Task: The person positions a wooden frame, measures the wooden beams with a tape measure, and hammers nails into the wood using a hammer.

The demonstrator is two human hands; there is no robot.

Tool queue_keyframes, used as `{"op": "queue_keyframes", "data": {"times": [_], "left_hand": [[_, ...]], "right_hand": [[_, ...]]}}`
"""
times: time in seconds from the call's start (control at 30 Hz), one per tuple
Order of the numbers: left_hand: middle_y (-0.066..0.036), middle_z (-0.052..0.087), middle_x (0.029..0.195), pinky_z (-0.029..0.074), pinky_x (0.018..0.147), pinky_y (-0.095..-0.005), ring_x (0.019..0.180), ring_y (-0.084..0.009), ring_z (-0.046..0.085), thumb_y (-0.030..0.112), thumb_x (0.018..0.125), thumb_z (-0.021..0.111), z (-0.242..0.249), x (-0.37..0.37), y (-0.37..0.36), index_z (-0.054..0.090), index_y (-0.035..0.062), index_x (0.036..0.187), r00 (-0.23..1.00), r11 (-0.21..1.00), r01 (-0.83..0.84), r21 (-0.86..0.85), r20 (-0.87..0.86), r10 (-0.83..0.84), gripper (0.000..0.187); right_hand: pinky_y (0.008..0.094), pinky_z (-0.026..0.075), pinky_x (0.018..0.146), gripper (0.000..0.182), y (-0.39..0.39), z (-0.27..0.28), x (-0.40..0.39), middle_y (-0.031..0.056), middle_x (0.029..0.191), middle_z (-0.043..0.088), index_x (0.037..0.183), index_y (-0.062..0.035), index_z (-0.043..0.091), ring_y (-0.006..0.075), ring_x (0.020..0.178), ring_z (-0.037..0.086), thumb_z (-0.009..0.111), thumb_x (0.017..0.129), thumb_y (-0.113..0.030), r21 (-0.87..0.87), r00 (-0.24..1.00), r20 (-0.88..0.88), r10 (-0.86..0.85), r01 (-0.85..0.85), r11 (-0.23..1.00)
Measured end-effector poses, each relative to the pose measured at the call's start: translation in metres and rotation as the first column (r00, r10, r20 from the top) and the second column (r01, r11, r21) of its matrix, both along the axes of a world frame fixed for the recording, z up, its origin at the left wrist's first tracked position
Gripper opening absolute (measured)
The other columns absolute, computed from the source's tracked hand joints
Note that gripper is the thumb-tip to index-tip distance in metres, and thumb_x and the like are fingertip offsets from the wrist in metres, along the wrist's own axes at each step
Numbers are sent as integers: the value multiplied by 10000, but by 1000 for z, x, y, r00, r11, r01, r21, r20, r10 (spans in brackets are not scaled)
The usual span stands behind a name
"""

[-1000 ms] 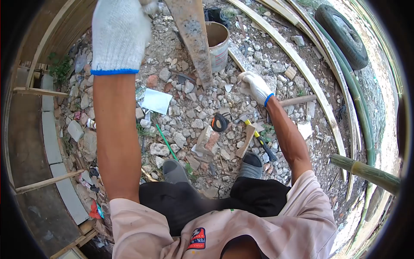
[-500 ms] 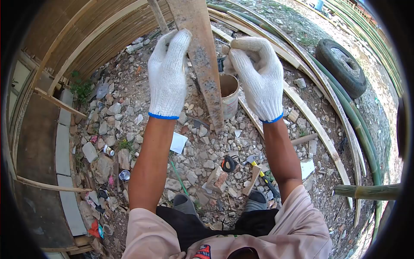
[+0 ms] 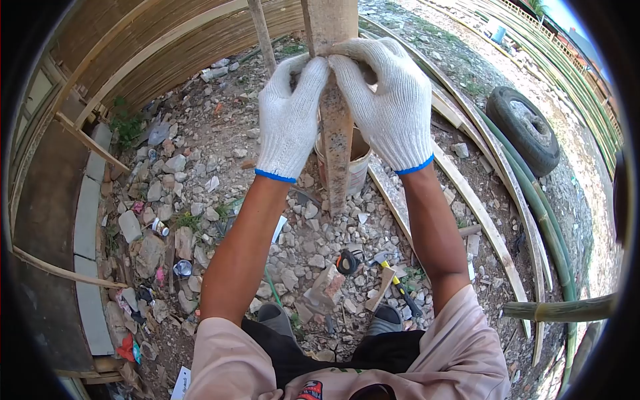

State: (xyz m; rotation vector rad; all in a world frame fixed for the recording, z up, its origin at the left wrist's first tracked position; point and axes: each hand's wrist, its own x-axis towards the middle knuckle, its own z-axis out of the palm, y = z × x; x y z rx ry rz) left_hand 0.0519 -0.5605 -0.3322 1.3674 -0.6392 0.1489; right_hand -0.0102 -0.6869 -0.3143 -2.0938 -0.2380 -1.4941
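Observation:
Both my hands wear white knit gloves with blue cuffs. My left hand (image 3: 290,117) and my right hand (image 3: 387,100) clasp an upright weathered wooden post (image 3: 337,153) from either side, fingertips meeting on its front. The post stands in stony ground and rises out of the top of the view. Behind its foot sits a dirty bucket (image 3: 360,167), partly hidden by the post.
On the gravel near my feet lie a tape measure (image 3: 347,262), a yellow-handled hammer (image 3: 395,280), a brick piece (image 3: 327,283) and a short wood block (image 3: 379,289). Long bamboo strips (image 3: 493,233) and a tyre (image 3: 523,130) lie right; a woven bamboo wall (image 3: 167,33) stands left.
My right hand rose from the ground to the post, and my left hand came down onto it. Both now close around the post. My view tilted upward.

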Motion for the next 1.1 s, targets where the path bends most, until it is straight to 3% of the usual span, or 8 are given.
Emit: {"op": "queue_keyframes", "data": {"times": [0.5, 0.57, 0.7, 0.77, 1.0, 1.1], "left_hand": [[-75, 686, 1010, 501, 822, -276, 919, -113, 609, 275, 994, 654, -3, 6, 0, 654, -42, 1190, 998, 1000, 6, -7, 64, -5, 373], [-72, 683, 1004, 495, 815, -272, 913, -110, 600, 284, 989, 662, -3, 6, -1, 653, -47, 1185, 996, 1000, -23, -14, 82, 24, 385], [-74, 681, 1005, 490, 820, -271, 914, -113, 596, 292, 986, 666, -5, 9, -3, 652, -51, 1181, 997, 999, -6, -32, 82, 8, 394], [-78, 679, 1007, 488, 830, -275, 919, -120, 597, 298, 982, 670, -3, 6, -3, 651, -52, 1176, 996, 999, -22, -23, 91, 24, 401], [-91, 676, 1021, 488, 839, -288, 936, -131, 602, 311, 980, 668, -4, 9, -2, 650, -61, 1173, 998, 999, -45, 19, 54, 44, 420], [-96, 673, 1033, 488, 843, -290, 945, -135, 603, 314, 982, 662, -3, 9, -1, 642, -65, 1189, 998, 997, -52, 61, 39, 49, 432]], "right_hand": [[390, 552, 701, 168, -2, 7, 1, 152, 831, 679, 922, -29, 701, 309, 763, 694, 721, 851, -180, -38, 998, -59, 16, -18, 999], [296, 544, 658, 180, -1, 2, 1, 86, 807, 698, 969, -32, 714, 156, 685, 658, 733, 894, -194, -77, 994, -58, -93, 88, 993], [301, 548, 645, 188, 0, -4, 3, 94, 793, 701, 945, -23, 705, 162, 676, 670, 742, 887, -199, 2, 996, -29, -83, 84, 997], [378, 544, 624, 178, 2, -6, 5, 138, 753, 661, 853, -27, 647, 289, 689, 684, 726, 856, -186, 48, 997, 32, -64, 63, 997], [367, 545, 604, 175, 4, -9, 3, 146, 743, 673, 862, -27, 647, 267, 653, 689, 714, 877, -189, 156, 997, -23, -78, 81, 984], [358, 546, 607, 178, 2, -16, 6, 149, 736, 677, 874, -22, 646, 260, 650, 696, 707, 885, -189, 197, 985, 81, -154, 136, 971]]}}
